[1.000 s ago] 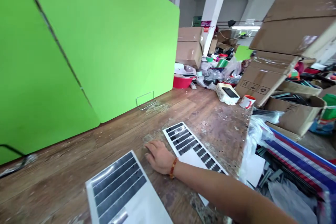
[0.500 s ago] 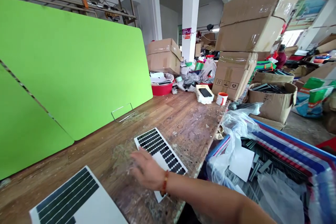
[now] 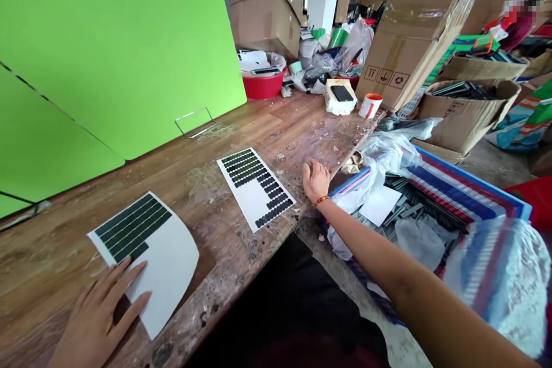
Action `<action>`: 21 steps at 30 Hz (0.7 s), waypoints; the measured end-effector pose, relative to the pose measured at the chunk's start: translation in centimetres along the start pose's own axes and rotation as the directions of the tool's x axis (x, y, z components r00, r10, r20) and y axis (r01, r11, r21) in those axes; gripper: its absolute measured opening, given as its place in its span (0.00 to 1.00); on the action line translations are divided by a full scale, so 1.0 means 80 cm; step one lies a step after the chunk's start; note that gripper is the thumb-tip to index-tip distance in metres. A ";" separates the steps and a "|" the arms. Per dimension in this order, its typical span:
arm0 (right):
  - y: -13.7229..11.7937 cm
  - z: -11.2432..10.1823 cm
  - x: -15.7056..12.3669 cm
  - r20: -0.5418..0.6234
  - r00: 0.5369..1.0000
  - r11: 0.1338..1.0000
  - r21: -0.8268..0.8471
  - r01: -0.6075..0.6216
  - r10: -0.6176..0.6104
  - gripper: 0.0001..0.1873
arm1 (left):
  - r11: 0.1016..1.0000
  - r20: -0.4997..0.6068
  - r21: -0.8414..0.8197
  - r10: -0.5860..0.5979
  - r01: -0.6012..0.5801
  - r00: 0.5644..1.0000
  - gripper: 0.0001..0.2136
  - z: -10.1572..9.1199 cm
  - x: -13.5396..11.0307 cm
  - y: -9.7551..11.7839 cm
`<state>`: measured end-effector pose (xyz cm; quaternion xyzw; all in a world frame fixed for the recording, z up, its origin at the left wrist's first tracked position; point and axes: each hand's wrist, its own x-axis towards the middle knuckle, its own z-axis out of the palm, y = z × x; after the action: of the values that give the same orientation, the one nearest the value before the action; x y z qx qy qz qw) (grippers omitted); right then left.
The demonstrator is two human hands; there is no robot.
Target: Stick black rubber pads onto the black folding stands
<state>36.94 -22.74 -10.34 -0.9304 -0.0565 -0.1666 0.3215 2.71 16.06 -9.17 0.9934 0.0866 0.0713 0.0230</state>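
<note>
My left hand (image 3: 103,310) lies with spread fingers on a white sheet (image 3: 168,264) bearing long dark sticker strips at its upper left. The sheet's right side bows up from the wooden table. Further right, a second white sheet (image 3: 248,201) lies flat, carrying rows of small black scalloped stickers with a bare white patch among them. Beyond that sheet's right side, my right hand (image 3: 317,180) rests at the table's edge, fingers slightly bent and thumb apart. I see nothing held in it. A beaded bracelet (image 3: 321,201) circles the right wrist.
A green board (image 3: 129,57) with a wire stand (image 3: 196,123) borders the table's far left. At the back are a red tub (image 3: 263,85), a phone (image 3: 341,94) on a small box, and a mug (image 3: 370,106). Right of the table sits a striped bag (image 3: 470,190) of dark strips. Stacked cartons (image 3: 414,29) rise behind.
The view has tilted down. My right hand has moved off the scalloped-sticker sheet, rightward to the table's edge. My left hand has come into view on the other sheet.
</note>
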 end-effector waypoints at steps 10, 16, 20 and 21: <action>0.006 -0.001 0.003 -0.037 0.999 0.994 -0.105 0.020 -0.024 0.21 | 0.999 0.062 0.023 0.023 -0.024 0.998 0.25 -0.004 0.002 0.008; 0.009 -0.001 0.003 -0.039 0.998 0.990 -0.136 0.042 -0.048 0.21 | 0.999 0.066 0.027 0.037 -0.039 0.997 0.25 -0.008 0.000 0.011; 0.010 0.000 0.002 -0.047 0.997 0.989 -0.142 0.045 -0.053 0.21 | 0.999 0.050 0.032 0.039 -0.040 0.998 0.24 -0.002 -0.004 0.005; 0.010 0.000 0.002 -0.048 0.997 0.989 -0.141 0.046 -0.053 0.20 | 0.999 0.044 0.032 0.040 -0.041 0.998 0.24 0.000 -0.005 0.002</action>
<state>37.25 -23.34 -10.73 -0.9444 -0.0596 -0.2020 0.2526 2.35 15.80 -9.25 0.9965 0.0670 0.0486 0.0071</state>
